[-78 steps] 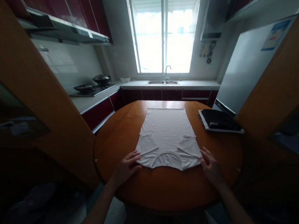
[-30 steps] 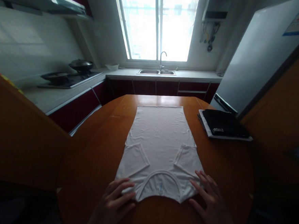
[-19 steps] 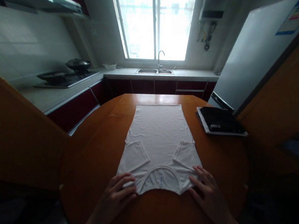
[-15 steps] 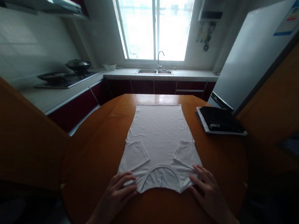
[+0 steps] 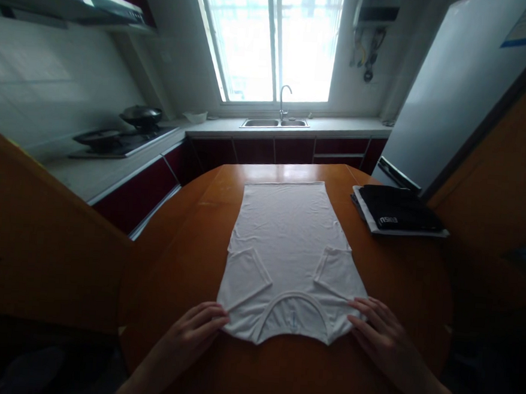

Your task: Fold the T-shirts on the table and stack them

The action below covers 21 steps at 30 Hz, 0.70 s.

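Note:
A white T-shirt lies flat on the round wooden table, sleeves folded inward, its collar at the near edge. My left hand rests at the shirt's near left shoulder corner, fingertips touching the fabric. My right hand lies at the near right shoulder corner, fingers spread and touching the cloth. Neither hand grips anything.
A folded black garment on a white one sits at the table's right edge. Behind stand a counter with a sink, a stove with pans on the left and a fridge on the right. Wooden panels flank both sides.
My left hand has slid off the shirt toward its left corner, and my right hand has shifted slightly right. The view has panned a little left.

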### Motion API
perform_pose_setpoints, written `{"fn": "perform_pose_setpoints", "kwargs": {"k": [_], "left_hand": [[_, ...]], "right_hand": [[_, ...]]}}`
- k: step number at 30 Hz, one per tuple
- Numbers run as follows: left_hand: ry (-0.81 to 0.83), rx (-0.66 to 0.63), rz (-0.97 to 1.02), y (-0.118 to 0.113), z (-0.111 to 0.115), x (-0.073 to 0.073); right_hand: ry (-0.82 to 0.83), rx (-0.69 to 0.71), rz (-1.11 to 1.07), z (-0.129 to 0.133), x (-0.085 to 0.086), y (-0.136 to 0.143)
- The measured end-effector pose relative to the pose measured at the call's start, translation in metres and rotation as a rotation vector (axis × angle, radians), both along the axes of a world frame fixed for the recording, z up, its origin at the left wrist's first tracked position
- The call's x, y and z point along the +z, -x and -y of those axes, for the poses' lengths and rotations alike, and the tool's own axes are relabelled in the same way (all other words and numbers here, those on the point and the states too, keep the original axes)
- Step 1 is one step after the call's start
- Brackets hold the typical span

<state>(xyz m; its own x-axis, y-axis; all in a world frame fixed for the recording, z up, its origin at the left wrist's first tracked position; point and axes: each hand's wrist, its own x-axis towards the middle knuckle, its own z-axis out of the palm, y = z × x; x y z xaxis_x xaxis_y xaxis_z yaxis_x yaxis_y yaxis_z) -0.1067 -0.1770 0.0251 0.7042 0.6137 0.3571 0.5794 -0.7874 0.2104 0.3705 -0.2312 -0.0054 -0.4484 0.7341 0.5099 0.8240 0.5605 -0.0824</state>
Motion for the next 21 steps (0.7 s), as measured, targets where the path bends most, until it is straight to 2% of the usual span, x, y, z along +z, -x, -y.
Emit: {"fn": "perform_pose_setpoints", "kwargs": {"k": [5, 10, 14, 21], "left_hand": [[0.067, -0.114, -0.068, -0.003, -0.006, 0.006], [0.043, -0.129, -0.141, 0.007, -0.012, 0.012], [-0.013, -0.114, -0.136, 0.016, -0.015, 0.01], [0.039, -0.174, -0.072, 0.01, -0.014, 0.008]], "right_hand": [[0.028, 0.021, 0.082, -0.005, 0.006, -0.013], [0.031, 0.007, 0.098, -0.004, 0.007, -0.015], [0.014, 0.022, 0.062, -0.006, 0.005, -0.016], [0.042, 0.091, 0.044, -0.012, 0.008, -0.026]]}}
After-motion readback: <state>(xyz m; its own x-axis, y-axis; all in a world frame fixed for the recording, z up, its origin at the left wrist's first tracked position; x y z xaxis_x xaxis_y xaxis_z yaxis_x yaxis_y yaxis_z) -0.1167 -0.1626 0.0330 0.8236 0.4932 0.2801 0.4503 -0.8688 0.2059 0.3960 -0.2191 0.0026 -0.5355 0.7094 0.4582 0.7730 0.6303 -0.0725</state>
